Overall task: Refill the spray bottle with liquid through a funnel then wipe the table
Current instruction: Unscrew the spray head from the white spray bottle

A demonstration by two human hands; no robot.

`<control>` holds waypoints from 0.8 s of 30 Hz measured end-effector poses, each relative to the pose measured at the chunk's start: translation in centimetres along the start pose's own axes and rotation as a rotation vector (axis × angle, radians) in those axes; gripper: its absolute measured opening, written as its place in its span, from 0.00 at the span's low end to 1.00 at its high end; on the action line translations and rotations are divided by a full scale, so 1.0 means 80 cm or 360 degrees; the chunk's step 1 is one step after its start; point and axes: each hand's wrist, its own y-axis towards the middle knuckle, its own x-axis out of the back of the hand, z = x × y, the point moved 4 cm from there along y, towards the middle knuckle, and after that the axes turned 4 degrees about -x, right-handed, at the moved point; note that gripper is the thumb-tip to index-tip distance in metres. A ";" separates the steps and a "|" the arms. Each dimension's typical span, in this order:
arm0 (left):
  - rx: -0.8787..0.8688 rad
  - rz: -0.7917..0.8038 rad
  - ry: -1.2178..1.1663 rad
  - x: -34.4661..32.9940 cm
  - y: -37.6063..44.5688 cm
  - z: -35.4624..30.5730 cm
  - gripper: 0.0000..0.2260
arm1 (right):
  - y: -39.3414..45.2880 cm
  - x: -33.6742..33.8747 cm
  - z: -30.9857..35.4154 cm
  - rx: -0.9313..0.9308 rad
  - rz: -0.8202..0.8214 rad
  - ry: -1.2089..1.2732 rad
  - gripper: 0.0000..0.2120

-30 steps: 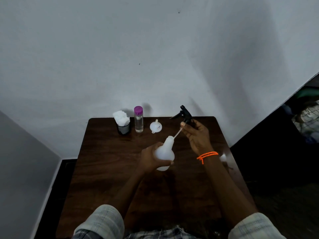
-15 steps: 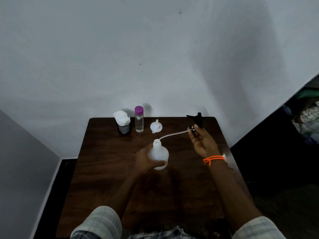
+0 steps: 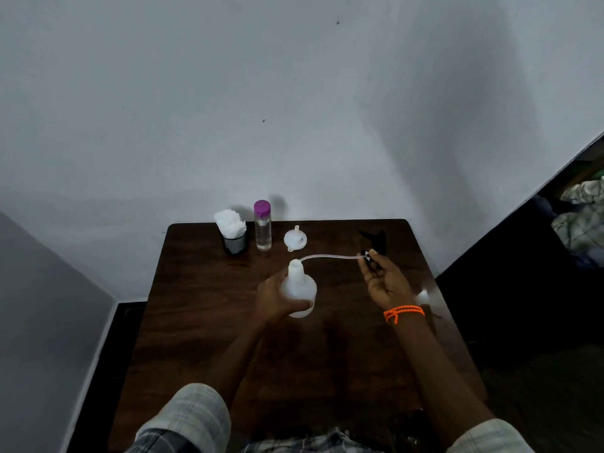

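The left hand (image 3: 277,297) grips the round white plastic spray bottle (image 3: 299,289), upright over the middle of the dark brown wooden surface (image 3: 202,322), its neck open. The right hand (image 3: 384,281) pinches the black trigger spray head (image 3: 374,245) to the right of the bottle; the thin clear tube (image 3: 330,256) curves from it to the bottle's mouth. Along the far edge stand a small white funnel (image 3: 295,239), a clear bottle with purple cap (image 3: 262,225) and a dark cup of white tissues (image 3: 232,232).
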 end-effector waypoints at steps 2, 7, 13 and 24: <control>-0.0014 0.0021 0.0032 0.001 0.002 -0.001 0.34 | 0.000 0.003 -0.001 0.0007 -0.0002 0.0038 0.03; -0.0009 0.0034 0.0059 0.003 0.004 0.001 0.34 | 0.001 0.003 -0.007 -0.0018 0.0018 0.0059 0.03; 0.0007 0.0075 0.0093 0.008 0.006 0.004 0.34 | 0.001 -0.008 -0.005 0.0002 0.0034 0.0033 0.03; 0.0024 0.0097 0.0103 0.011 0.018 0.014 0.34 | 0.009 -0.019 0.016 0.0072 0.0036 0.0272 0.05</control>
